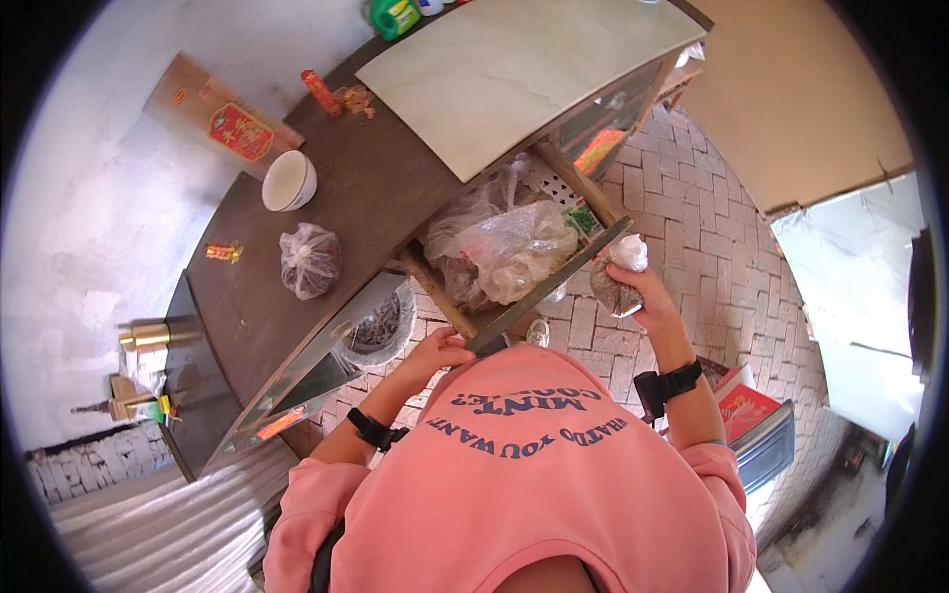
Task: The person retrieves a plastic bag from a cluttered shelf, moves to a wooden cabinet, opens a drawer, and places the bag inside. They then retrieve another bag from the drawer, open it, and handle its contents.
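An open wooden drawer (pixel 552 285) juts from the dark cabinet towards me, filled with crumpled clear plastic bags (pixel 511 237) and several playing cards (pixel 556 189) at its far right. My left hand (pixel 437 354) is at the left end of the drawer front, its fingertips at the edge; whether they grip it is unclear. Right of the drawer front, my right hand (pixel 649 296) holds a small knotted plastic bag of dark granular stuff (pixel 615 289). Another knotted clear plastic bag (pixel 310 261) sits on the cabinet top, near a white bowl (pixel 289 181).
On the cabinet top (pixel 371 185) lie a pale stone-like slab (pixel 519 74), a tall box (pixel 222 115), a red tube (pixel 321 93) and a green bottle (pixel 393 16). A lined bin (pixel 382 326) stands below left. Right of me is a chair (pixel 764 445) with a red box on a brick floor.
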Demonstrator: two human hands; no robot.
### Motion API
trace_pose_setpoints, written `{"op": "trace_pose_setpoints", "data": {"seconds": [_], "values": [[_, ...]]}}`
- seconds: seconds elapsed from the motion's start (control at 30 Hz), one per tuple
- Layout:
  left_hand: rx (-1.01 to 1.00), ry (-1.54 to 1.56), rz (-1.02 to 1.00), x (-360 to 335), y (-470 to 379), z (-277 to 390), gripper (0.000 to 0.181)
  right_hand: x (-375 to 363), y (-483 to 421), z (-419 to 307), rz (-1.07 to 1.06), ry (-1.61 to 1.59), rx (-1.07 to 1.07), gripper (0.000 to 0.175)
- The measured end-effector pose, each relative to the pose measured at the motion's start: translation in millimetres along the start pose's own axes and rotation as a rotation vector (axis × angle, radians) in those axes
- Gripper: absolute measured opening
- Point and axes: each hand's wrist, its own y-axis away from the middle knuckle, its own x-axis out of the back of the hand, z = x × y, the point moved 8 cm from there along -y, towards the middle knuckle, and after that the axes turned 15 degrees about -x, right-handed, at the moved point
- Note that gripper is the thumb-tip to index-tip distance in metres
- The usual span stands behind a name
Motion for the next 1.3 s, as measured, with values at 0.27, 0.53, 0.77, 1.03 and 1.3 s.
{"op": "trace_pose_setpoints", "data": {"seconds": [0.27, 0.53, 0.77, 1.03, 1.3], "values": [[-0.274, -1.035, 0.084, 17, -3, 35, 0.065, -19, -14, -8, 0.070, -0.001, -0.098, 0.031], [-0.708, -1.208, 0.609, 61, -5, 87, 0.040, -64, -92, -16, -0.110, -0.062, -0.047, 0.026], [-0.870, -1.459, 0.736, 73, -41, 113, 0.024, -103, -162, -38, -0.293, -0.179, -0.125, 0.020], [-0.630, -0.579, 0.367, 41, -48, 132, 0.022, -141, -90, -52, -0.482, -0.127, -0.074, 0.046], [-0.452, 0.447, -0.245, -88, -61, 216, 0.046, -215, 6, -69, -0.640, 0.138, 0.053, 0.064]]}}
